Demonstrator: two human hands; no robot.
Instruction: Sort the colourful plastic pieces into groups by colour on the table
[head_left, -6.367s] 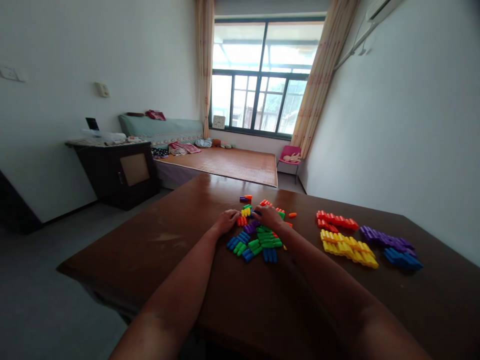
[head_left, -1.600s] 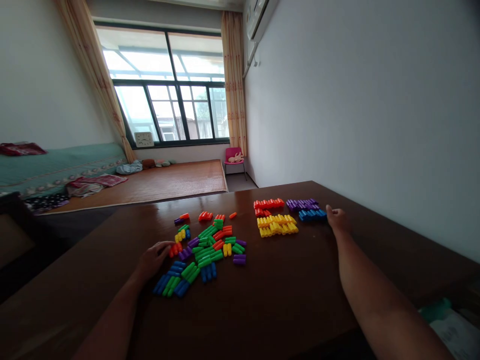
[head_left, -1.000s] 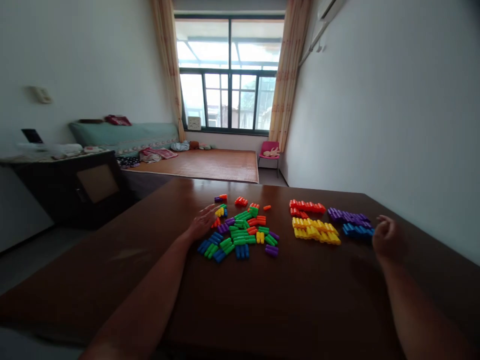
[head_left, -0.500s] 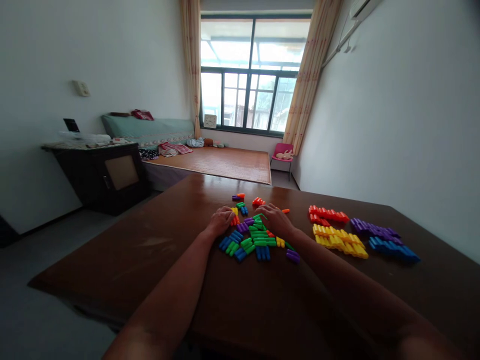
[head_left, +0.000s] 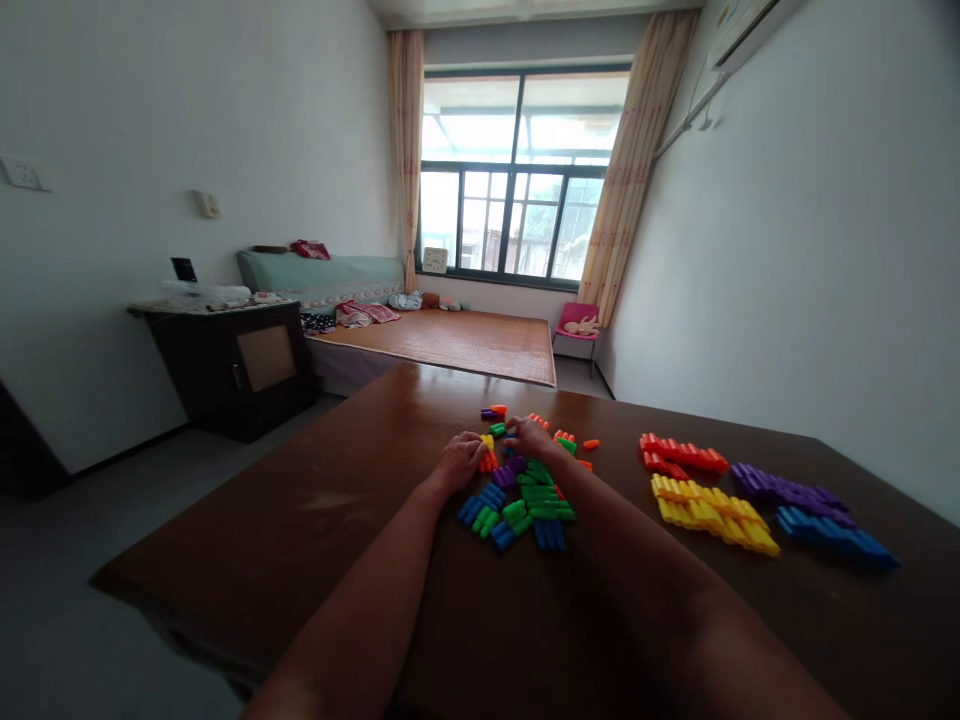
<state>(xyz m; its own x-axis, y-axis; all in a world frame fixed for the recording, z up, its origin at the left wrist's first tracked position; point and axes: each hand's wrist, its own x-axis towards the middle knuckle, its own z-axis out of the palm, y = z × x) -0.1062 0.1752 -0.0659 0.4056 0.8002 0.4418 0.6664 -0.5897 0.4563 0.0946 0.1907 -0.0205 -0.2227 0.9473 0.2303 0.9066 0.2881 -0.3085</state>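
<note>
Small ribbed plastic toy blocks lie in a mixed heap on the brown table (head_left: 330, 510). My left hand (head_left: 459, 462) rests at the heap's left side, its fingers closed on a yellow and orange block (head_left: 488, 455). Just right of it, my right hand (head_left: 532, 438) reaches over the heap, with curled fingertips around a blue block (head_left: 511, 441), partly hidden by them. A green block (head_left: 497, 430) lies between the hands. Nearer to me are green blocks (head_left: 544, 494), blue blocks (head_left: 550, 535) and purple blocks (head_left: 509, 472). My right forearm covers the heap's right part.
On the table's right lie joined rows: red blocks (head_left: 684, 455), yellow blocks (head_left: 712, 515), purple blocks (head_left: 791, 493) and blue blocks (head_left: 836, 540). A loose orange block (head_left: 592, 444) lies behind my right forearm. Beyond are a bed (head_left: 465, 345), a pink chair (head_left: 576, 318) and a dark cabinet (head_left: 274, 400).
My right hand has moved left across the heap to the blue block, uncovering orange blocks behind it. My left hand stays at the yellow and orange block. The whole view has shifted slightly.
</note>
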